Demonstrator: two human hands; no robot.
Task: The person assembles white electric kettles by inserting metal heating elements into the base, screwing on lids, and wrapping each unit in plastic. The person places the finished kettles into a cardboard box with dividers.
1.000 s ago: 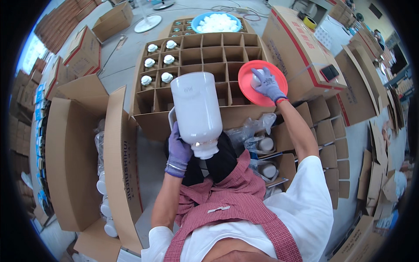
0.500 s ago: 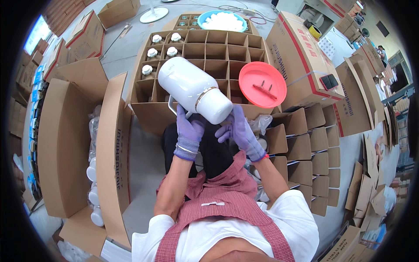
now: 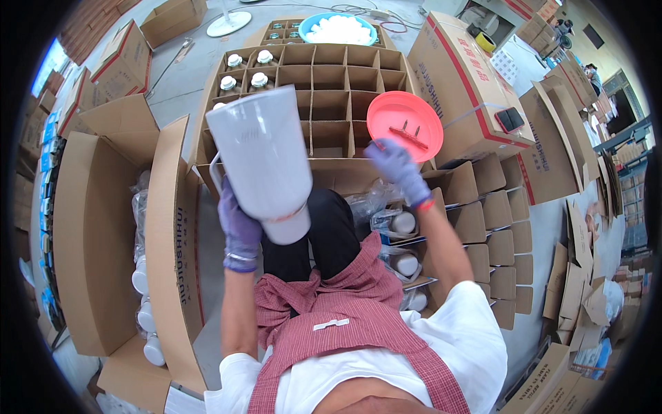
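A white vacuum jug (image 3: 265,159) with a side handle is tilted over my lap, its base raised toward the far side and its lid end pointing down at me. My left hand (image 3: 240,228), in a purple glove, is closed on it by the handle side. My right hand (image 3: 400,169), also gloved, is at the near edge of a red plastic plate (image 3: 420,110). Motion blurs its fingers, so I cannot make out whether they grip anything. On the plate lie a red pen-like stick and a few small dark pointed pieces.
Behind the jug stands a divided carton (image 3: 331,76) with several white-capped bottles at its left. A blue basin (image 3: 303,29) of white pieces sits beyond. An open carton (image 3: 96,228) is at my left; cardboard dividers (image 3: 476,207) and a closed carton (image 3: 462,76) holding a phone (image 3: 509,120) are at right.
The jug has swung left and closer, turning more upright with its lid end down. My left hand moved left with it; my right hand moved away from the jug to the red plate.
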